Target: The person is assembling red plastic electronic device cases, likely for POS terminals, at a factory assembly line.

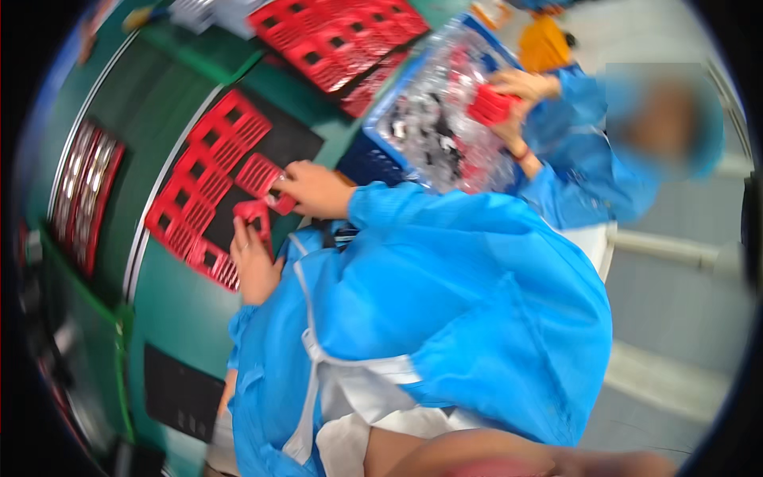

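Note:
My left hand (256,266) is at the near edge of the green worktop, with its fingers closed round a red plastic frame piece (253,211). To its right, my right hand (316,191) pinches the near end of another red slatted plastic piece (261,175). Just beyond both hands lies a row of joined red plastic frames (195,179) with slats and square openings. Part of a dark mat (286,143) shows beside them. Motion blur hides the fine detail of the parts and fingertips.
Beyond a rail, a stack of red and silver parts (86,195) sits on a dark strip. More red frames (338,36) are piled at the back. A blue bin (381,119) holds clear plastic bags; beside it a co-worker's hands (520,91) hold a red part. A black mat (183,389) lies at lower left.

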{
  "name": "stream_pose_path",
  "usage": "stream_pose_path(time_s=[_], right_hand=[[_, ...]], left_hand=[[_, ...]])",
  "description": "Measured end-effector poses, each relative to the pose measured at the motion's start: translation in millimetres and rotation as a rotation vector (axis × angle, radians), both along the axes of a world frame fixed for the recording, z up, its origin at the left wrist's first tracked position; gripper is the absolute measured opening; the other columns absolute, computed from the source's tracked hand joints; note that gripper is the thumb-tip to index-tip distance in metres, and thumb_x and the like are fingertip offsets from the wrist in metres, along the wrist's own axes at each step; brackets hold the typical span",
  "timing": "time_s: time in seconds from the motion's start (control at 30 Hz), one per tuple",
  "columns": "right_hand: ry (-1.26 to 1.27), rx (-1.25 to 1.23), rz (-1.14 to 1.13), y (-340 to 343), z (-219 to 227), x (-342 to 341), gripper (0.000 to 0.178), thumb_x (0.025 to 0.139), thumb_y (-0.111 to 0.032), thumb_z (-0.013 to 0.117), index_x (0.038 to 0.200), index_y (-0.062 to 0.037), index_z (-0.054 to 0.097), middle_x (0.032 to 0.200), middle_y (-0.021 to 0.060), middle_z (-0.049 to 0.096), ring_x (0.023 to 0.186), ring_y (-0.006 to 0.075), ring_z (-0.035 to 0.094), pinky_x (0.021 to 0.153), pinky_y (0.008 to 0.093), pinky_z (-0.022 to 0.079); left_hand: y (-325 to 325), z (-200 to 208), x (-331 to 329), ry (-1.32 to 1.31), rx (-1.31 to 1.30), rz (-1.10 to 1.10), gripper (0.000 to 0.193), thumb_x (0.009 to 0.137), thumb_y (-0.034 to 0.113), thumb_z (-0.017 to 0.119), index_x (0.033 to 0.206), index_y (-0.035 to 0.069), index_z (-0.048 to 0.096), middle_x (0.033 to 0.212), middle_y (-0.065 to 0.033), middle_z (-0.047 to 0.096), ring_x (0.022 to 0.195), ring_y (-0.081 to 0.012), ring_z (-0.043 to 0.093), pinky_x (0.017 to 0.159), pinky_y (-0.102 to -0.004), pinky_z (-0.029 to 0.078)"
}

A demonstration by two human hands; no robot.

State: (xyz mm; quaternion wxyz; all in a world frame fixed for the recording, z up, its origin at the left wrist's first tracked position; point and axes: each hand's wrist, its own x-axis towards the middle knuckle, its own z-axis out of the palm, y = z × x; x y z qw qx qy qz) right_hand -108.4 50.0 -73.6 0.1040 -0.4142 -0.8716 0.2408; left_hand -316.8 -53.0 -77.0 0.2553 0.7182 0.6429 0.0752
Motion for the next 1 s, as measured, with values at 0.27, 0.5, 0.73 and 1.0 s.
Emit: stream_pose_path(time_s=[0.27,0.5,0.73,1.0], right_hand=[[-0.078,0.282,-0.034,3,1,28,0.019,0.073,-0.018,0.066,0.09,-0.0109,0.062,0.103,0.0101,0.051,0.097,0.0269,0.049,0.073,0.0376,0.042],[-0.007,0.221,0.133,0,3,9,0.032,0.066,-0.029,0.074,0.088,-0.0082,0.063,0.11,0.0101,0.053,0.104,0.0265,0.047,0.08,0.0381,0.044],[-0.046,0.175,0.182,-13,0,-11,0.04,0.066,-0.03,0.075,0.097,-0.0086,0.062,0.101,0.0069,0.054,0.101,0.0225,0.048,0.077,0.0349,0.04],[0.096,-0.038,0.151,-8,1,-33,0.037,0.068,-0.027,0.071,0.097,-0.0053,0.061,0.09,0.012,0.061,0.091,0.0294,0.056,0.079,0.0403,0.045]], left_hand=[[21,15,24,0.19,-0.101,0.109,0.091,0.068,0.034,0.079,0.137,-0.008,0.036,0.151,-0.0169,0.019,0.111,-0.043,0.049,0.09,-0.0457,0.047],[19,34,24,0.049,-0.233,0.198,0.089,0.072,0.028,0.078,0.133,-0.017,0.033,0.152,-0.0216,0.014,0.113,-0.0463,0.051,0.092,-0.0455,0.047],[6,39,24,0.199,-0.176,0.18,0.08,0.078,0.034,0.071,0.134,-0.011,0.037,0.147,-0.0228,0.027,0.114,-0.0435,0.052,0.093,-0.0447,0.046],[-10,29,1,0.295,0.03,0.202,0.067,0.078,0.043,0.069,0.127,0.0,0.051,0.129,-0.0206,0.05,0.113,-0.0397,0.052,0.094,-0.0439,0.044]])
